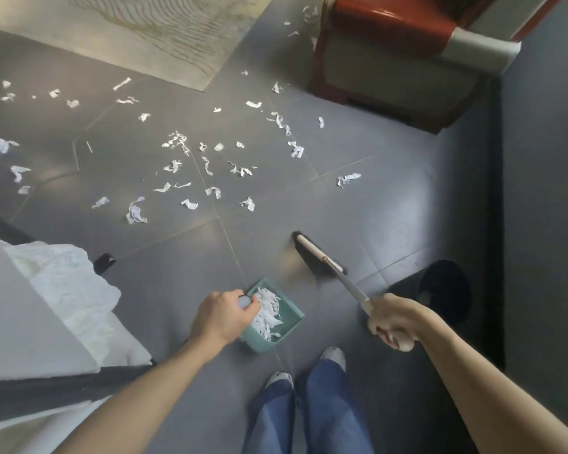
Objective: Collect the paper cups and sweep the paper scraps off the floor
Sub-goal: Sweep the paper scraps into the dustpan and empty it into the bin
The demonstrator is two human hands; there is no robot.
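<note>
White torn paper scraps point(177, 165) litter grey tiles; my left hand point(222, 317) grips the teal plastic dustpan point(287, 317); my right hand point(392, 321) clutches the long-handled broom point(322, 262).

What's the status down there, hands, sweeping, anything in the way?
Left hand grips green dustpan, part full. Right hand grips broom handle. Many paper scraps unswept on floor. Armchair beyond the scraps; no cups seen.
</note>
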